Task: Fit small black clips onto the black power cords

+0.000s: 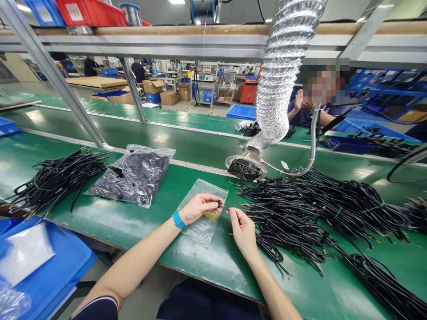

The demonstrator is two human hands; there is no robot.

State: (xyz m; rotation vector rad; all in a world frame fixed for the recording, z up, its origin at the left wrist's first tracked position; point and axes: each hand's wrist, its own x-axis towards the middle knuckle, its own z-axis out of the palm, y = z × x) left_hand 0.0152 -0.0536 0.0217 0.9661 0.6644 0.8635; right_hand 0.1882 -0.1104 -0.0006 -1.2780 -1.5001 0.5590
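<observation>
My left hand point(203, 208), with a blue band at the wrist, pinches a small black part point(219, 204) between thumb and fingertips. Facing it, my right hand point(243, 229) is closed on the end of a thin black cable point(227, 209). Cable end and black part meet or nearly meet; I cannot tell which. Under my left hand lies a clear plastic bag point(200, 233) with small yellow pieces point(211, 216) in it. Right of my right hand spreads a large pile of black cables point(287, 218) with bare wire ends.
A clear bag of small black parts point(133, 175) lies on the green bench, beside another cable bundle point(60, 175). An extractor fan point(245, 168) hangs from a foil duct point(278, 66) beyond my hands. Blue bins point(56, 266) stand lower left. A person point(295, 111) sits across the bench.
</observation>
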